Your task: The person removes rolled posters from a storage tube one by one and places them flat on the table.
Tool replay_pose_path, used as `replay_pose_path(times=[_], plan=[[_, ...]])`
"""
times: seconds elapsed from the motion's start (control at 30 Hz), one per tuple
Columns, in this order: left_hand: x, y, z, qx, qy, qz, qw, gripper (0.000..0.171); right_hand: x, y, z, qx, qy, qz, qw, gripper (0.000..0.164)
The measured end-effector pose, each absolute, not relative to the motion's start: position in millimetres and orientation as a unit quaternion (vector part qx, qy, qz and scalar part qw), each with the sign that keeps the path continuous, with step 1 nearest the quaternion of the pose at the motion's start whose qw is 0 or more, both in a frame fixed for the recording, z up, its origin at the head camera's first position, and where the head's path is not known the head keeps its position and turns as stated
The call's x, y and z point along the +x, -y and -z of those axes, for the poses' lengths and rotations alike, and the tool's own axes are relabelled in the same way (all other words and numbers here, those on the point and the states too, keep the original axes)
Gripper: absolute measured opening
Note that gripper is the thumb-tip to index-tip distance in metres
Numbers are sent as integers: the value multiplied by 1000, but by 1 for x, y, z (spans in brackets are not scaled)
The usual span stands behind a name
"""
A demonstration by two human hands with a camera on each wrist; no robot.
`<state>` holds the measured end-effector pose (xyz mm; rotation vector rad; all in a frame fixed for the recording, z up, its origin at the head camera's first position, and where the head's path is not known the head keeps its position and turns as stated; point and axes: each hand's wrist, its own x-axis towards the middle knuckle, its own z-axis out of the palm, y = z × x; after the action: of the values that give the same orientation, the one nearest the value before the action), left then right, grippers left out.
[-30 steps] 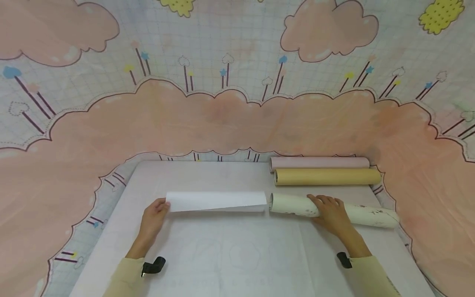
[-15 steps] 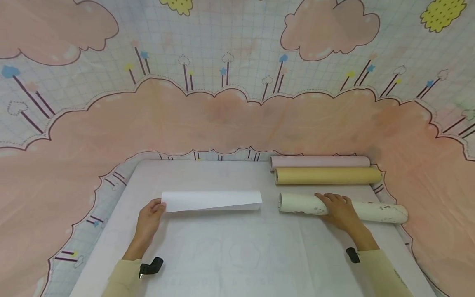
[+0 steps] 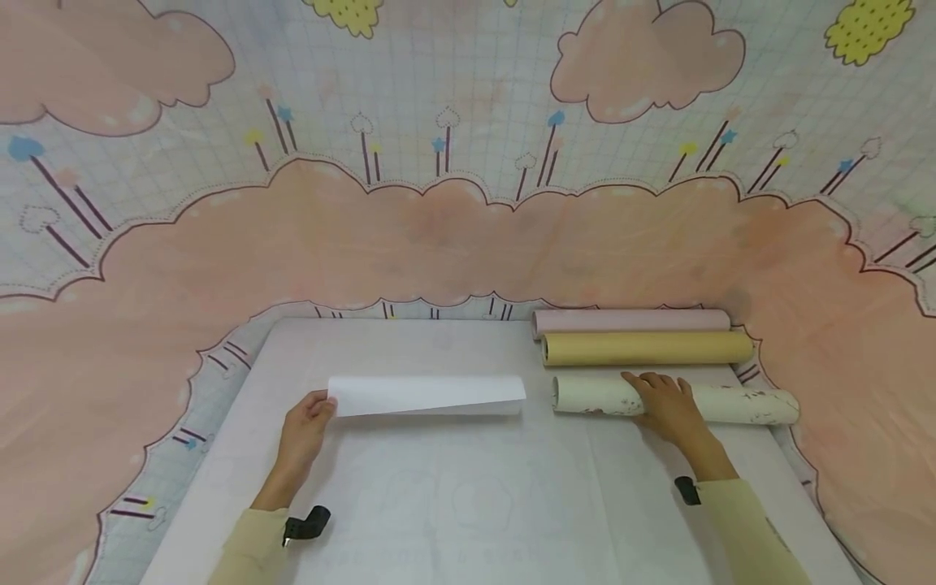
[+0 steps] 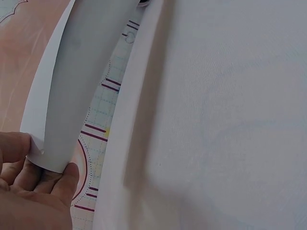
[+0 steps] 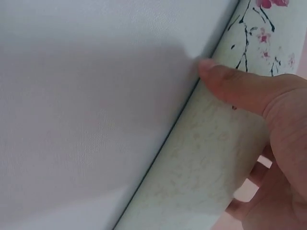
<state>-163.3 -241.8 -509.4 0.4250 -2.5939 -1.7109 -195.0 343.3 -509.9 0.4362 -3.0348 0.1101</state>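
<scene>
White rolled paper [image 3: 424, 394], left hand [image 3: 303, 426] pinching one end, blossom-printed roll [image 3: 742, 405], right hand [image 3: 669, 409] gripping its middle

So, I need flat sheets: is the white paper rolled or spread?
Loosely rolled: the left wrist view shows the paper curving, one edge overlapping.
</scene>
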Motion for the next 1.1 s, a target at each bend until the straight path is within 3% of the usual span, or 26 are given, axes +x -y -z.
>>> replay_pose_path(times=[0.27, 0.47, 0.57, 0.73, 1.1], plan=[[-162, 232, 505, 133, 821, 555, -2, 40, -178, -328, 489, 113, 989, -79, 45, 81], [-165, 217, 496, 109, 826, 554, 6, 37, -161, -292, 467, 184, 957, -121, 187, 61], [-169, 207, 494, 97, 827, 554, 6, 35, -153, -269, 459, 220, 939, -124, 231, 55], [-177, 189, 490, 61, 836, 545, 12, 31, -143, -236, 451, 260, 931, -132, 219, 49], [-183, 168, 476, 23, 840, 542, 8, 31, -143, -191, 457, 285, 938, -118, 157, 57]])
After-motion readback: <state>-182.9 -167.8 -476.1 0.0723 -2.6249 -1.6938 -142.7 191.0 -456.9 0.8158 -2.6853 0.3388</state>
